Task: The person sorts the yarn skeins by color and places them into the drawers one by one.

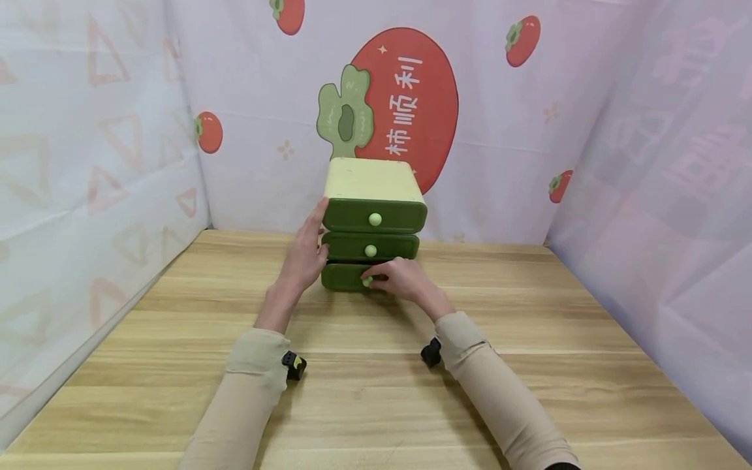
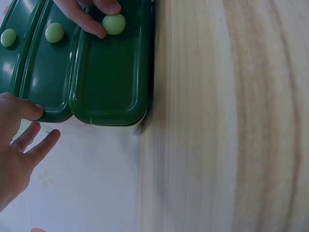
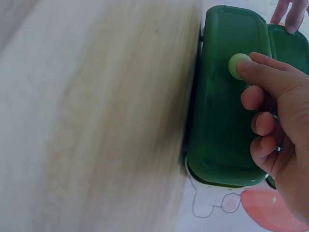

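Note:
A small cream cabinet point(image 1: 370, 177) with three green drawers stands near the back of the table, each drawer with a round pale green knob. My right hand point(image 1: 402, 279) pinches the knob point(image 3: 237, 65) of the bottom drawer point(image 3: 222, 125) between thumb and index finger. A dark gap shows along that drawer's top edge in the head view. On the cabinet's left side rests my left hand point(image 1: 304, 256), its fingers fairly straight. In the left wrist view its thumb touches the front edge of the middle drawer point(image 2: 50, 79). The drawers' insides are hidden.
The wood-grain table point(image 1: 364, 405) spreads in front of the cabinet and to both sides. Behind it hangs a printed cloth point(image 1: 252, 85) with red fruit. Pale cloth walls point(image 1: 670, 183) line the left and right edges. Each wrist carries a small black camera point(image 1: 294, 365).

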